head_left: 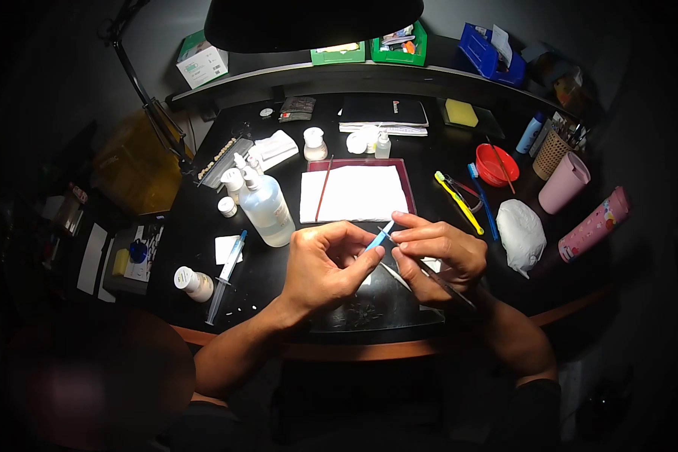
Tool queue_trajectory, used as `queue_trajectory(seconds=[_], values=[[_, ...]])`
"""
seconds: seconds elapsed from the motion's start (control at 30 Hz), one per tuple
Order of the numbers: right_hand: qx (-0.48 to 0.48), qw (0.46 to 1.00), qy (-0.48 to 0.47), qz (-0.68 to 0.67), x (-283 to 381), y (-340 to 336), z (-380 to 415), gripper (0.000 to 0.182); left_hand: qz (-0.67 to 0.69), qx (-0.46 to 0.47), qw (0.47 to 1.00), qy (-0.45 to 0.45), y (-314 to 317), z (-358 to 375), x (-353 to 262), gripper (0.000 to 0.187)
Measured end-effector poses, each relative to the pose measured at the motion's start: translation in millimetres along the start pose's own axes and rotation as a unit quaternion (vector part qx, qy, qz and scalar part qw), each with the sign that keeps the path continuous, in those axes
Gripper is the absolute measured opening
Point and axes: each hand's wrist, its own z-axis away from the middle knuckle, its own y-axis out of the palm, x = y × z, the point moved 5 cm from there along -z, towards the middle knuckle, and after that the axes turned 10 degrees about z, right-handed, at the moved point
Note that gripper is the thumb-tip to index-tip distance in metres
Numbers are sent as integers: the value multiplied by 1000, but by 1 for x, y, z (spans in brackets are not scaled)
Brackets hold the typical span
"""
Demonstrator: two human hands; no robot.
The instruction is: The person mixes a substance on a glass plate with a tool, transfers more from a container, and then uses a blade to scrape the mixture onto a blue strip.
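Close over the front of the desk, my left hand point(324, 264) pinches a slim blue piece with a white tip point(377, 240) between thumb and fingers. My right hand point(448, 256) is closed round a thin dark-handled tool point(457, 294), held much like a pen. Its working end meets the blue piece near the white tip, and the fingers partly hide it. Just beyond both hands lies a folded white paper pad point(361, 192) on a dark red tray point(409, 197). A thin dark red brush point(325, 188) rests across the pad's left side.
A clear dispenser bottle point(267, 215), a syringe point(227, 275) and a small jar point(193, 284) stand or lie left. On the right are toothbrushes point(459, 203), a red bowl point(497, 166), a white bag point(521, 233) and pink tumblers point(563, 183). A black lamp point(313, 22) hangs overhead.
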Motion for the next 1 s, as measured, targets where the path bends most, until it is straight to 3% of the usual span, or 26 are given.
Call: queue_trajectory(seconds=[0.27, 0.5, 0.77, 1.0], values=[[-38, 998, 49, 24, -10, -6, -2, 16, -2, 2, 1000, -3, -1, 0, 3, 13], [8, 1000, -19, -6, 0, -1, -1, 17, -4, -6, 1000, 5, -2, 0, -1, 12], [-46, 999, 20, 9, -12, -6, 1, 17, 16, 5, 1000, -7, 1, 1, -3, 12], [4, 999, -20, 36, 0, 0, -1, 17, -3, 1, 1000, 10, 0, 0, -3, 12]])
